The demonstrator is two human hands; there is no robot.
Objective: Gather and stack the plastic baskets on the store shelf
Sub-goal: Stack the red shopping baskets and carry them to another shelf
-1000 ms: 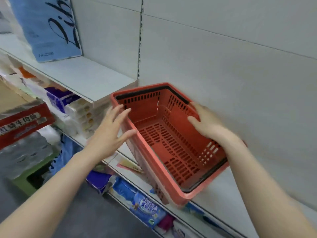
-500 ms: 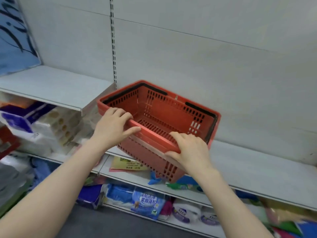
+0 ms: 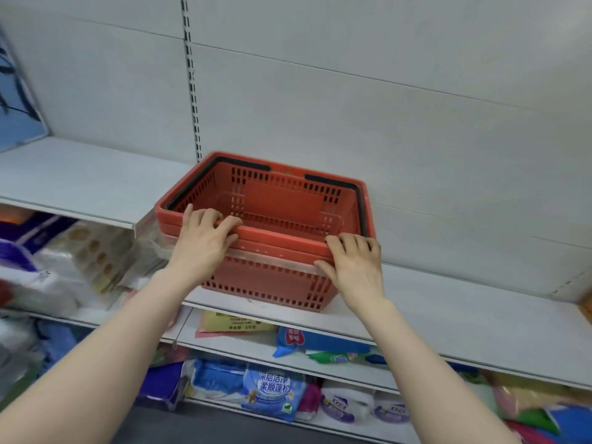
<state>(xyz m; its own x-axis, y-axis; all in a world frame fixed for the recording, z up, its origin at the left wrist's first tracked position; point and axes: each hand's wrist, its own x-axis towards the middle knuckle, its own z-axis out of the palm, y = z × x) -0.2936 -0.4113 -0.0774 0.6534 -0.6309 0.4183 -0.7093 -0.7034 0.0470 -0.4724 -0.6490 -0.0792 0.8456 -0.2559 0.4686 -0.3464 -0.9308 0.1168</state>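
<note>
Left hand [image 3: 205, 241] & right hand [image 3: 355, 264] both grip the near rim of the red basket [image 3: 282, 219], which half a sec ago hung tilted in the air. Now it sits level on the shelf [image 3: 448, 322], apparently nested onto another; stacking probably done.

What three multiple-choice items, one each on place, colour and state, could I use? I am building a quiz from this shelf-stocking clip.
1. Where does the red plastic slotted basket sit?
A. on the floor
B. on the white metal store shelf
C. held in mid-air

2. What colour are the basket's folded handles?
A. black
B. yellow
C. white

3. What are the two hands doing?
A. hanging free
B. holding packets
C. resting on the near rim

Answers: 1 B, its base meets the shelf; 2 A, dark bars lie along the rim; 3 C, the left hand and right hand curl their fingers over the rim.
</note>
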